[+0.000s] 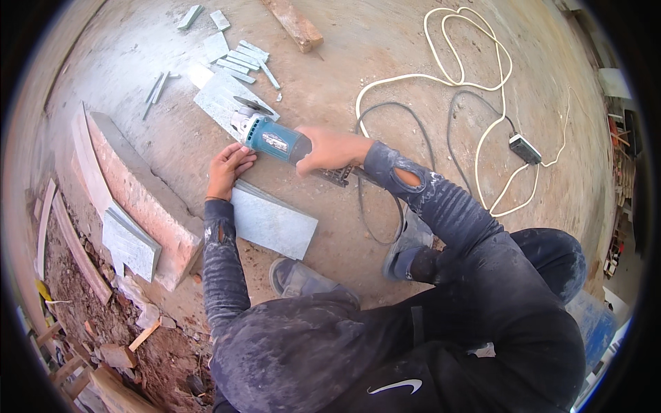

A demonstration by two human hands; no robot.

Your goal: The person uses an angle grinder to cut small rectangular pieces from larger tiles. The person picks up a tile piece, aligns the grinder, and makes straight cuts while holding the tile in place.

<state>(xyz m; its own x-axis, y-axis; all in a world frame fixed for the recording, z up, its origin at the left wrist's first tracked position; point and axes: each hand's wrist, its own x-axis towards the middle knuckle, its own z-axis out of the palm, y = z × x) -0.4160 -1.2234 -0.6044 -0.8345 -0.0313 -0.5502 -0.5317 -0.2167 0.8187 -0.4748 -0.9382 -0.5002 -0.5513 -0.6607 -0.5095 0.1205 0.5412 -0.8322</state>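
Observation:
My right hand [329,149] grips the body of a teal angle grinder [272,136] whose disc [252,105] sits over a grey tile [224,96] lying on the concrete floor. My left hand [228,168] rests with fingers curled on the floor just below the grinder's head, at the far edge of a second grey tile [272,221] that lies by my feet. The grinder's dark cord [385,206] trails back past my right forearm.
Several cut tile strips [237,58] lie beyond the grinder. A concrete kerb [138,193] with stacked tiles [129,244] runs on the left, beside rubble and soil. A white extension cable [475,82] and socket block [525,148] lie to the right. A wood plank [295,24] lies far ahead.

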